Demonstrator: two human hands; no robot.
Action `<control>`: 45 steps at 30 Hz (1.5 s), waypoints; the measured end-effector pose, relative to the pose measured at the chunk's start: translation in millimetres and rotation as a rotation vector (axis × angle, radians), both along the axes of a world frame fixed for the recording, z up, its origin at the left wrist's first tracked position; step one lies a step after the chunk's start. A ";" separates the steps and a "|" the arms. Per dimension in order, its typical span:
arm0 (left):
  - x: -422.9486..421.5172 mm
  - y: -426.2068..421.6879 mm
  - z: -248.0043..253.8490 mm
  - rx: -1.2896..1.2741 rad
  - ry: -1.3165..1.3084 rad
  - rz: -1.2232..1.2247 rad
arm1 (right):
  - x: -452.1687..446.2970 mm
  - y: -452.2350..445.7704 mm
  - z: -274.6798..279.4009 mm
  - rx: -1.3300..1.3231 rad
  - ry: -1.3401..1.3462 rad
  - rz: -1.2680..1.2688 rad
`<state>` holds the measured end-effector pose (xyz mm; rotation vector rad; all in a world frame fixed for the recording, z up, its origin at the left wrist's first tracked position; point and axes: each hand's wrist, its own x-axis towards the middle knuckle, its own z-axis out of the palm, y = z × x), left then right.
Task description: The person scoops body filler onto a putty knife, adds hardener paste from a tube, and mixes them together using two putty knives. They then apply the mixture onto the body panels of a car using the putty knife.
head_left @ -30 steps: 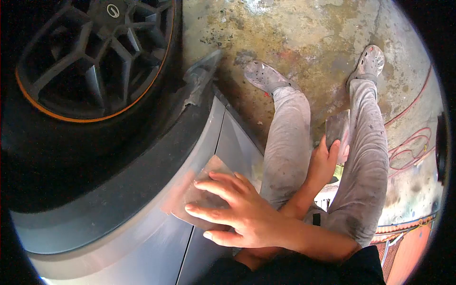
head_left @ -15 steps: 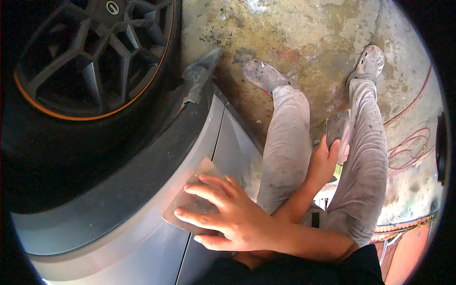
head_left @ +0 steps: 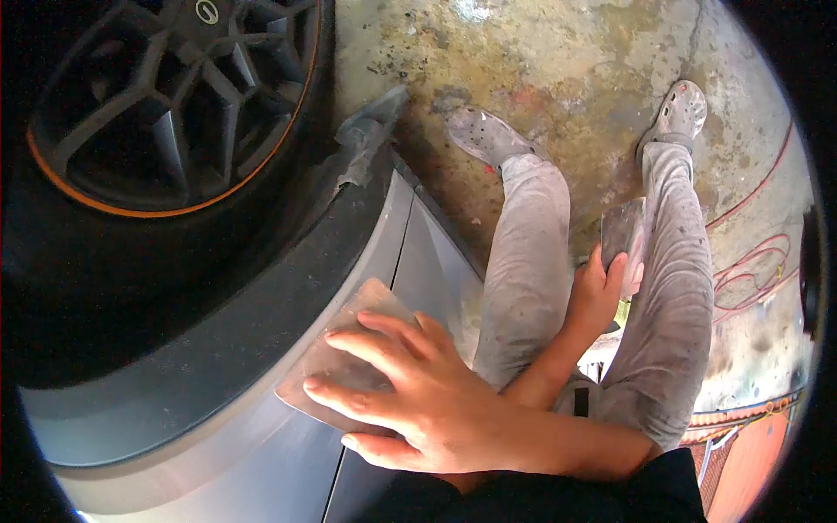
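Note:
My right hand [head_left: 432, 405] reaches across to the left, fingers spread over a thin, flat putty spreader [head_left: 338, 366]. It presses the spreader against the grey car panel [head_left: 261, 440], beside the dark wheel-arch trim [head_left: 218, 349]. Under my right arm, my left forearm crosses toward the right. Between the knees, my left hand [head_left: 597, 292] grips a flat rectangular plate [head_left: 621, 228], greyish with a pinkish patch along its right side. Fingers of that hand are partly hidden behind the plate.
A wheel [head_left: 174, 105] with an orange ring fills the upper left. Torn masking film [head_left: 370, 126] hangs at the arch's end. My legs in dusty trousers [head_left: 523, 261] and clogs [head_left: 493, 139] stand on the stained floor [head_left: 584, 52]. A red hose [head_left: 750, 270] lies coiled at right.
My right hand and the spreader have slid a little left across the panel. The left hand and its plate stay almost where they were.

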<state>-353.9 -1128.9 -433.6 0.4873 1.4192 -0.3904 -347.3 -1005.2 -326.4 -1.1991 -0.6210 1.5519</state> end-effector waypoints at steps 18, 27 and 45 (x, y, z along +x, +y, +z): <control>8.4 17.8 3.9 -0.079 -0.009 0.078 | -7.5 -23.1 -34.3 0.050 0.062 0.044; 3.1 -13.1 -7.7 0.064 0.008 -0.058 | -5.6 -32.0 -37.7 0.096 0.059 0.135; -5.2 -62.4 -22.7 0.251 0.118 -0.276 | 120.9 -54.0 -51.7 -0.448 0.579 0.065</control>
